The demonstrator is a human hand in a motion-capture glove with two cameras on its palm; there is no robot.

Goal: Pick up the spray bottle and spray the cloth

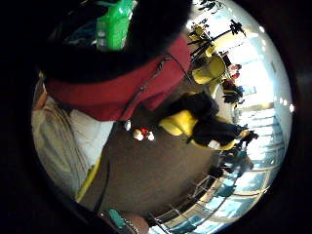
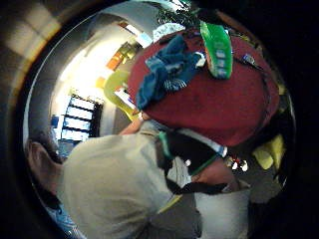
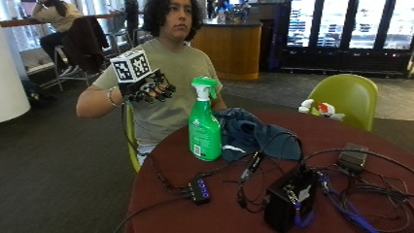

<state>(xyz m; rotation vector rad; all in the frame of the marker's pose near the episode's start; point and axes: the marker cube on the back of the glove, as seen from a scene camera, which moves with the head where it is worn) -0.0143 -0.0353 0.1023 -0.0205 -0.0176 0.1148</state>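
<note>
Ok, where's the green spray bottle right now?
In the outside view the green plastic spray bottle stands upright on the round red table, beside the crumpled blue cloth; the gloved right hand is raised, not touching it.

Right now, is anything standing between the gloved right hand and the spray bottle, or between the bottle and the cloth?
Nothing visible blocks either path. The gloved right hand is raised off the table edge with open air between it and the green spray bottle. The blue cloth lies bunched right beside the bottle; the cables lie nearer the camera.

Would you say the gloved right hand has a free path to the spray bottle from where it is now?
Probably yes: the right hand is raised beside the upright spray bottle, nothing stands between them, and the blue cloth lies on the bottle's far side.
</note>
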